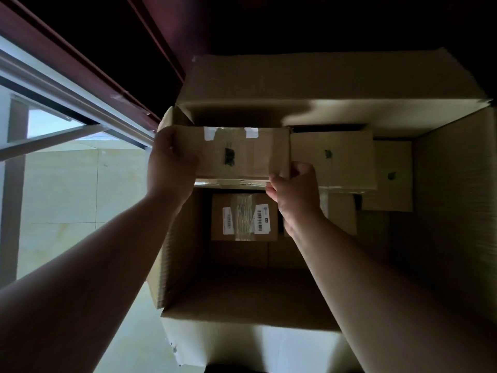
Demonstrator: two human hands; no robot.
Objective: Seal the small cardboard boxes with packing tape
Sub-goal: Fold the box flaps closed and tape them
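We hold a small cardboard box (242,152) over the open mouth of a large carton (443,211), with one hand at each end. Our left hand (172,160) wraps the left end, thumb on the face turned toward us and fingers hidden behind it. Our right hand (294,189) pinches the lower right corner, fingers curled at the edge. Both grips are closed on the box, and neither is wide.

The box's long axis runs left to right across our view, so each grip sits at a short end with the box straight between them. It hangs at the carton's far left side, near the window frame (80,103). A second small box (333,160) sits just beside its right end, and a third (390,176) lies further right. Lower in the carton lies a labelled box (243,216) with a clear tape band across its top.

A glossy strip along the held box's near edge looks to us like tape, though we cannot tell how far it runs. No tape roll is in view. We judge that any move must keep the box level along its length. The left hand carries more of it, so the right is the freer one to let go.
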